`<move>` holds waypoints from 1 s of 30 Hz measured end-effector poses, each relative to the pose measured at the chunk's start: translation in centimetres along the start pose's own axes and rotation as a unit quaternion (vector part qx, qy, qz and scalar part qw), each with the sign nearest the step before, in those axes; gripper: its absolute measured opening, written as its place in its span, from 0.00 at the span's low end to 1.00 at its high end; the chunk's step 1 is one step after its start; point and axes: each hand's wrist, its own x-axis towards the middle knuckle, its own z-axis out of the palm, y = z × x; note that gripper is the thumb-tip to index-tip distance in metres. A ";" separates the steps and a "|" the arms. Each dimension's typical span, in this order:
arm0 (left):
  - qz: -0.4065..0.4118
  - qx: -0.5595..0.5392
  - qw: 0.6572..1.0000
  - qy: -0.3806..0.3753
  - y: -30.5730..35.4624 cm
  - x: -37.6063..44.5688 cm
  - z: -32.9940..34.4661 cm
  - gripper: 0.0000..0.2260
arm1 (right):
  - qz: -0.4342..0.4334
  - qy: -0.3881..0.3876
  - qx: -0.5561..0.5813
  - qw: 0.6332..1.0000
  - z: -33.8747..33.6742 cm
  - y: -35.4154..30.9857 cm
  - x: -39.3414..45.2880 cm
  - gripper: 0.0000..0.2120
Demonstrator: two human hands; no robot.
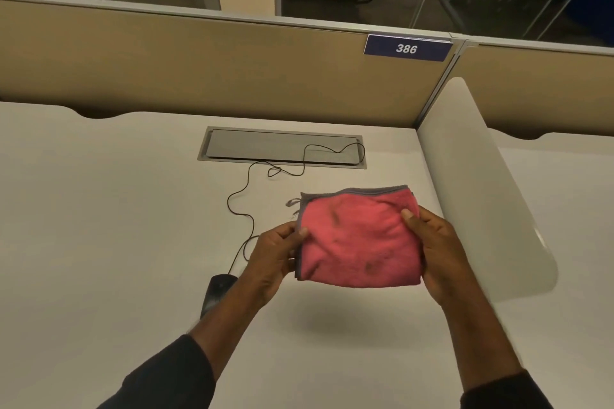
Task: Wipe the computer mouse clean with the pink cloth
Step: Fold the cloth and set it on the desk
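Observation:
A folded pink cloth (358, 239) with a grey hem and a few dark smudges is held up above the white desk (99, 226). My left hand (272, 259) pinches its left edge between thumb and fingers. My right hand (438, 252) grips its right edge, thumb on top. The black computer mouse (216, 292) lies on the desk to the left of and below the cloth, partly hidden behind my left forearm. Its thin black cable (239, 196) snakes back toward the far side of the desk.
A grey cable hatch (259, 146) is set into the desk near the tan partition wall (199, 70), which carries a blue "386" plate (407, 48). A white curved divider panel (481, 183) stands along the desk's right side.

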 end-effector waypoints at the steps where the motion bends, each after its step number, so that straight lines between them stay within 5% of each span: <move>1: 0.007 0.029 1.000 -0.003 0.2 0.3 0.1 0.12 | -0.006 0.018 -0.017 1.000 -0.5 0.5 0.4 0.10; 9: 0.048 0.132 0.989 0.050 0.7 4.2 2.0 0.04 | -0.091 0.176 -0.181 0.963 -1.8 3.9 2.2 0.12; 18: 0.093 0.157 0.982 0.049 1.6 7.0 3.3 0.03 | -0.086 0.245 -0.226 0.939 -2.6 4.0 4.5 0.09; 23: 0.199 0.174 0.964 0.024 3.7 6.7 4.1 0.07 | -0.057 0.221 -0.282 0.932 -2.4 3.1 4.4 0.10; 27: 0.205 0.219 0.954 -0.012 3.6 5.8 5.3 0.10 | -0.006 0.095 -0.115 0.989 1.5 1.8 3.6 0.11; 30: 0.235 0.280 0.930 -0.046 2.9 4.9 6.0 0.13 | 0.016 0.016 -0.055 0.998 4.5 1.4 2.9 0.15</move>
